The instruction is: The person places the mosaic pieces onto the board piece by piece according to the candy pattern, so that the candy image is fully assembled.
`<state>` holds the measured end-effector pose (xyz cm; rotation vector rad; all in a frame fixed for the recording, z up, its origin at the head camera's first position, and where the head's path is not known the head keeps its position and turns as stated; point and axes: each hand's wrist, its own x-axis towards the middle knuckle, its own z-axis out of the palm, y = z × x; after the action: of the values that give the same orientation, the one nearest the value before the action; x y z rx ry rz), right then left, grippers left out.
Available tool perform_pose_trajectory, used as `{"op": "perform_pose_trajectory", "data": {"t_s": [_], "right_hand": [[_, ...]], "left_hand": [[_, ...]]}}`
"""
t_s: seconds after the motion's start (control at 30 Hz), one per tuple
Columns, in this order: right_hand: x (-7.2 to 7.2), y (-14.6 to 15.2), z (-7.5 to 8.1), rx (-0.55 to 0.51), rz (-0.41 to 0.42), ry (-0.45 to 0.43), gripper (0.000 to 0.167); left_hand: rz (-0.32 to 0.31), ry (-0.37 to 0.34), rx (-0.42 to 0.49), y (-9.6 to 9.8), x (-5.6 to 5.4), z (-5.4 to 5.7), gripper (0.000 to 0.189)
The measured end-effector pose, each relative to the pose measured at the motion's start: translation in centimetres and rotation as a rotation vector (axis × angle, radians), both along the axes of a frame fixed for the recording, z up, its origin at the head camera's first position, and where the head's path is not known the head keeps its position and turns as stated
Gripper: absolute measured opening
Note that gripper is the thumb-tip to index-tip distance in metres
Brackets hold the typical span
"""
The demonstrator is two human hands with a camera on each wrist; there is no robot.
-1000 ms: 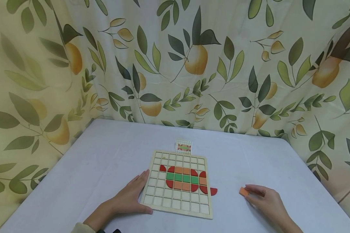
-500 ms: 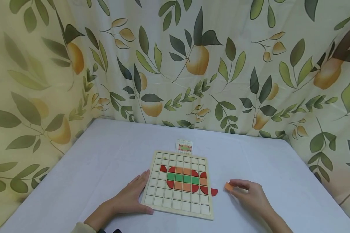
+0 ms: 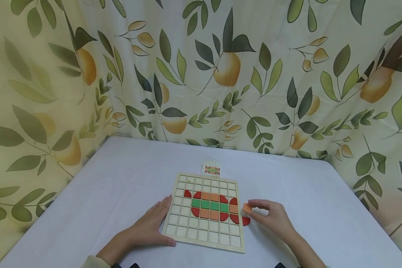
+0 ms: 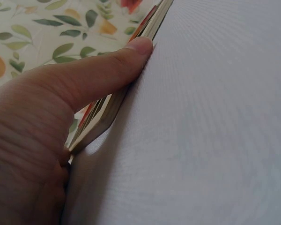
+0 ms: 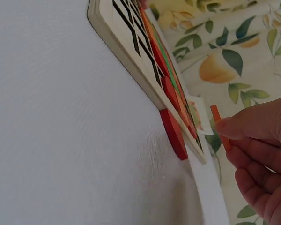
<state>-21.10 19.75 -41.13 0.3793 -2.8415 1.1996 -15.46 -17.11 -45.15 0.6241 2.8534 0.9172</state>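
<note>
Between thumb and fingers, my right hand (image 3: 273, 219) pinches an orange square tile (image 3: 246, 207), held up just off the right edge of a wooden grid board (image 3: 207, 244). In the right wrist view that tile (image 5: 216, 112) shows edge-on. My left hand (image 3: 145, 227) rests at the board's near left corner, fingers along the left side and the thumb (image 4: 103, 75) against the near edge. Red rounded, orange square and green square tiles form a candy-like pattern across the board's middle. A row of green tiles (image 3: 209, 205) runs through its centre.
A loose red rounded tile (image 3: 246, 221) lies on the white-covered table (image 3: 147, 163) against the board's right edge, partly under the right hand's fingers in the head view. Behind the board is a small pattern card (image 3: 211, 169). A fruit-print curtain (image 3: 201, 111) hangs behind the table.
My right hand has moved left across the table with the orange square tile, from well right of the board to its right edge. The left hand and board stay put.
</note>
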Motion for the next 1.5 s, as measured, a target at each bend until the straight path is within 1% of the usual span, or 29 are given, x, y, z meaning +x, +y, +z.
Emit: {"op": "perform_pose_trajectory", "data": {"t_s": [0.07, 0.3, 0.47, 0.63, 0.83, 1.0, 1.17, 1.27, 1.4, 1.5], "right_hand": [[-0.1, -0.5, 0.1, -0.006, 0.008, -0.001, 0.034], [-0.6, -2.3, 0.4, -0.052, 0.075, 0.010, 0.032], [-0.9, -3.6, 0.4, -0.081, 0.088, 0.011, 0.030], [-1.4, -5.1, 0.1, -0.072, 0.117, 0.015, 0.028], [-1.8, -6.7, -0.2, -0.052, 0.184, 0.067, 0.026], [-2.1, -7.7, -0.5, -0.068, 0.232, 0.094, 0.025], [-2.3, -9.0, -1.0, -0.146, 0.306, 0.040, 0.023], [-2.3, -9.8, -1.0, -0.172, 0.339, 0.021, 0.023], [-2.3, -10.8, -1.0, -0.162, 0.374, 0.024, 0.023], [-2.3, -11.6, -0.9, -0.145, 0.396, 0.009, 0.023]], "left_hand": [[0.000, -0.001, 0.000, 0.0, 0.0, 0.0, 0.126], [0.001, -0.008, -0.001, 0.0, 0.0, 0.0, 0.126], [-0.004, -0.006, 0.004, 0.0, 0.0, 0.0, 0.126], [-0.004, -0.004, -0.001, -0.1, 0.0, -0.1, 0.126], [-0.001, -0.006, -0.001, -0.1, -0.1, -0.2, 0.126], [0.003, -0.010, -0.002, 0.0, -0.1, -0.2, 0.126], [0.008, -0.018, -0.003, 0.0, -0.1, -0.2, 0.126], [0.008, -0.014, -0.005, 0.0, -0.1, -0.3, 0.126], [0.003, -0.002, -0.005, -0.1, -0.1, -0.3, 0.126], [-0.003, 0.006, -0.004, -0.1, -0.1, -0.3, 0.125]]}}
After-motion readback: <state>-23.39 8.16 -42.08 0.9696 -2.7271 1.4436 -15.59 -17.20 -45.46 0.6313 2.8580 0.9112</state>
